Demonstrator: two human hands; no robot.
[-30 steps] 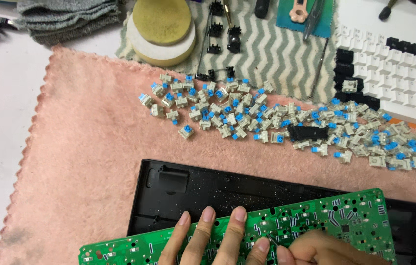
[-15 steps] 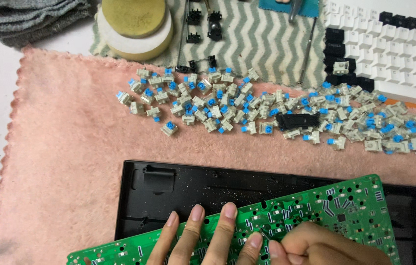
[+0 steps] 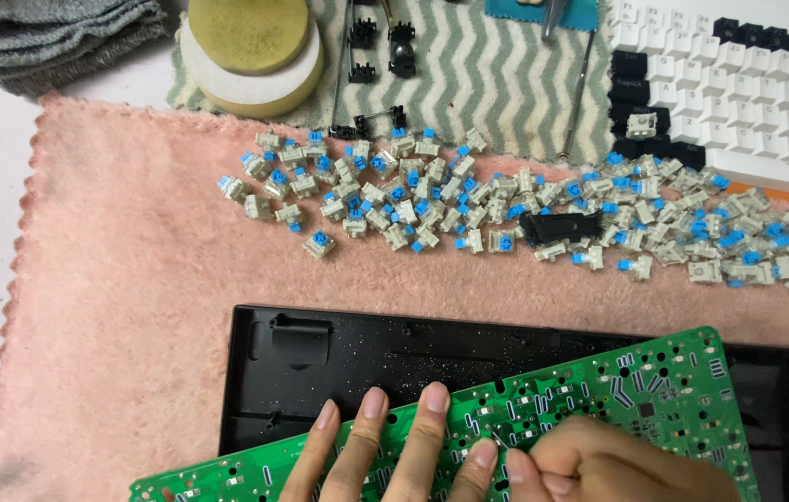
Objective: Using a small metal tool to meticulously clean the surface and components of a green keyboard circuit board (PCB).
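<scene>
I see blue-stemmed key switches mid-frame on pink towel; left hand flat, fingers released on green circuit board; right hand clenched on it.

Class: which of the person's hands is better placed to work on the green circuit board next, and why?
Probably the right hand: its fingertips pinch at the green circuit board, while the left hand lies flat, steadying it.

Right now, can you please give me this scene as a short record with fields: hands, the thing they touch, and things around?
left hand: fingers spread flat on the green circuit board
right hand: curled, fingertips pinched together on the board
under the board: black keyboard case, dusty inside
surface: pink towel
beyond the case: heap of blue-stemmed key switches
far right: white and black keycaps
</scene>
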